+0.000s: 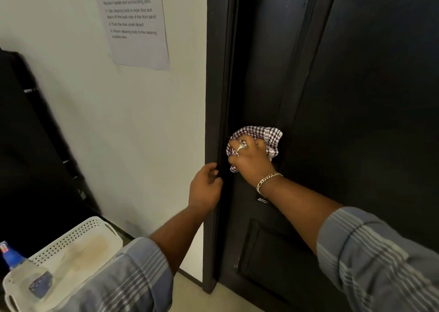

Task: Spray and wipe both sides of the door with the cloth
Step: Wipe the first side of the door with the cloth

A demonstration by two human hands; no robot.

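Checked maroon-and-white cloth (259, 140) sat bunched against the black panelled door (356, 121), the right hand (251, 159) with fingers curled, gripping it. Left hand (206, 188) fingers wrapped round the door's edge.

Wall sheet (136, 24): "Push the door panel closed"; "Return cleaning tools".

Dim, soft indoor light; edges warped, corners blurred.
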